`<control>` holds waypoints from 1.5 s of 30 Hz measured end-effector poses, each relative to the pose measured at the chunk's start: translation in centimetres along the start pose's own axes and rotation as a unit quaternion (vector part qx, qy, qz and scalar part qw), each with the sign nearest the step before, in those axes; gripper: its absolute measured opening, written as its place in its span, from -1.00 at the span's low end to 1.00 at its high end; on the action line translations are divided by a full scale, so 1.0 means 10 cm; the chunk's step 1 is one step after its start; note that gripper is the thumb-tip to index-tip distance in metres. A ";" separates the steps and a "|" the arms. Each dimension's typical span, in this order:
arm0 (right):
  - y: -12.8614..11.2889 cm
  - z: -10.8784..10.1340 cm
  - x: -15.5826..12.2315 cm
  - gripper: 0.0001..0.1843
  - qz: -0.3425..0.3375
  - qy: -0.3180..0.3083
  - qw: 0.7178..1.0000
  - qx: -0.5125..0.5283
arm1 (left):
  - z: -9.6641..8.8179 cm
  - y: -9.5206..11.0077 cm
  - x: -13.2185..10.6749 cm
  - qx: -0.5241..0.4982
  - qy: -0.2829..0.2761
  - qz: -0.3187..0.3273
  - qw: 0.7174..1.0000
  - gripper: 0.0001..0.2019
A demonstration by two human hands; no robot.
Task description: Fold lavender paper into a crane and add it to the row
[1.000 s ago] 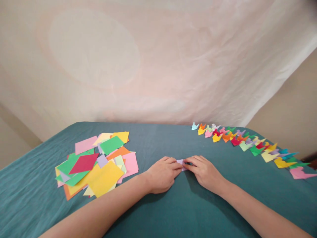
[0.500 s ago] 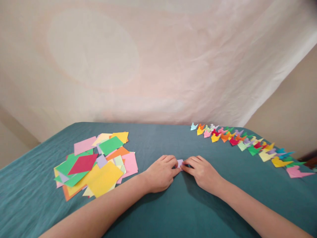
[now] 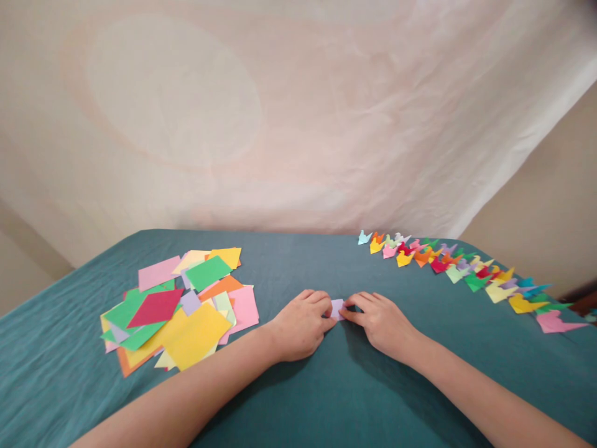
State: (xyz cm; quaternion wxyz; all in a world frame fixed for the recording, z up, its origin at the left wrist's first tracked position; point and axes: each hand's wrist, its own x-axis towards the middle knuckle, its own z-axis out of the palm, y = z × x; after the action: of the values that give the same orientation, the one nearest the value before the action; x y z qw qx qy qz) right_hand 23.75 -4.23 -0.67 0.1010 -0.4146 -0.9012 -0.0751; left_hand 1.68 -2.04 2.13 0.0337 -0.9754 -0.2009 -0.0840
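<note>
Between my two hands, at the middle of the cloth, is a small piece of lilac origami paper [image 3: 337, 309], partly covered by fingers. My left hand [image 3: 303, 325] pinches its left edge between thumb and curled fingers. The right edge is pinched by the thumb and fingertips of my right hand [image 3: 380, 325]. Folds in the paper are too small to make out.
Loose sheets of coloured paper [image 3: 198, 336] lie in a heap at the left, beside my left forearm. Rows of small folded paper birds [image 3: 478, 281] run along the right edge. A teal cloth [image 3: 289, 404] covers the table; a pale curtain [image 3: 298, 124] hangs behind.
My fingers have drawn slightly apart, so more of the lilac paper shows between them. The sheets and birds stay as they were, with a slight shift of the view.
</note>
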 end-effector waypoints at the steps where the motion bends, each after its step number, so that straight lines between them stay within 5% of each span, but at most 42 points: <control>1: 0.00 0.00 0.00 -0.68 0.000 -0.001 1.000 0.000 | 0.00 0.00 0.00 0.000 0.001 0.001 1.000 -0.83; 12: 0.00 -0.02 0.00 -0.67 0.004 -0.018 1.000 0.009 | 0.06 -0.18 -0.08 -0.100 0.039 -0.017 0.994 -0.78; 26: -0.04 -0.05 0.00 -0.69 0.014 -0.032 0.999 -0.018 | 0.10 -0.03 -0.01 0.011 0.027 0.001 1.000 -0.72; 45: -0.22 -0.03 0.08 -0.82 0.016 -0.032 0.992 -0.123 | 0.12 -0.04 0.00 0.017 0.034 0.002 0.999 -0.72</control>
State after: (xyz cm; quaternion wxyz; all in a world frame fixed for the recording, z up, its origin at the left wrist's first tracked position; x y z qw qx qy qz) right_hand 21.64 -5.13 -0.34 0.0217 -0.4408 -0.8811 -0.1700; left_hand 1.69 -1.57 0.96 0.0567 -0.9718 -0.1989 -0.1133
